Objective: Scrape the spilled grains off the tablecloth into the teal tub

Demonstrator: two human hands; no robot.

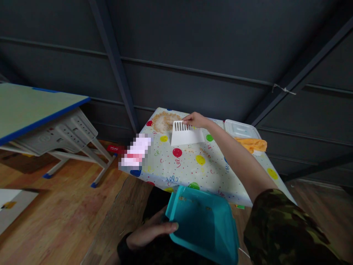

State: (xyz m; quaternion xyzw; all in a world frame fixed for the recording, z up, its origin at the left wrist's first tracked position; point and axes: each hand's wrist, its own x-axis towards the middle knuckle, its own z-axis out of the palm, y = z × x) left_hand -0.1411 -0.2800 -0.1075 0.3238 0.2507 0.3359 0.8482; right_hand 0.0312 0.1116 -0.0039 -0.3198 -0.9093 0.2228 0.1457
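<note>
My right hand (194, 120) grips the top edge of a white plastic scraper (187, 137) with a row of slots. The scraper stands tilted on the balloon-print tablecloth (161, 165). Just left of it lies a spread of small tan grains (165, 121), with a few more scattered in front of it. Below the table's front edge, my left hand (157, 229) holds a teal plastic tub (204, 224) by its left rim, thumb over the edge. Some grains cling inside the tub near its far wall.
A clear plastic lid (241, 129) and a folded orange cloth (251, 144) lie on the table's right side. A pixelated sheet (136, 150) is at the left edge. A desk with blue trim (46, 106) stands farther left. A dark panelled wall (193, 48) rises behind.
</note>
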